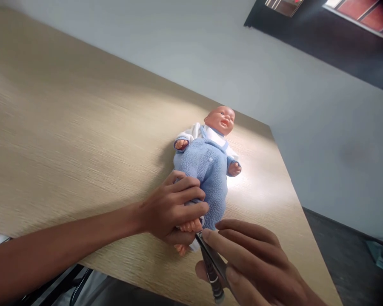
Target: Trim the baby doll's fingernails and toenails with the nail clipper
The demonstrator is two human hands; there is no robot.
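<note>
A baby doll (207, 165) in blue fleece dungarees and a white top lies on its back on the wooden table, head towards the far edge. My left hand (175, 208) is closed around the doll's lower leg, its fingers wrapped over the trouser leg. Orange-pink toes (191, 225) of the doll's foot show below my fingers. In my right hand (258, 259) is a metal nail clipper (212, 267), gripped between thumb and fingers. The clipper's tip is right at the toes; whether it touches them I cannot tell.
The pale wooden table (83, 119) runs far to the left, and its right edge lies beyond the doll. A light wall (178, 42) stands behind it. Dark floor (335, 250) shows at the right, and dark chair parts (64, 284) at the lower left.
</note>
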